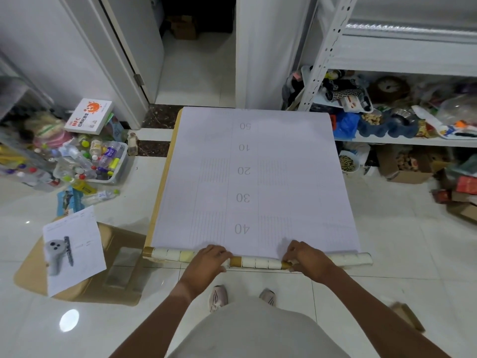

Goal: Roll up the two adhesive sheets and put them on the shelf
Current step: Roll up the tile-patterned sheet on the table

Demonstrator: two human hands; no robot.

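Adhesive sheet (254,177) lies flat on the floor (387,228), backing side up, left of the shelf (402,140). Left hand (209,259) and right hand (304,257) both grasp its rolled near edge (258,262).

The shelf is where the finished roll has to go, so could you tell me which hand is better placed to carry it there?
Probably the right hand: the shelf stands on that side, while the left hand is farther from it. Both hands grip the roll now, with most of the sheet unrolled.
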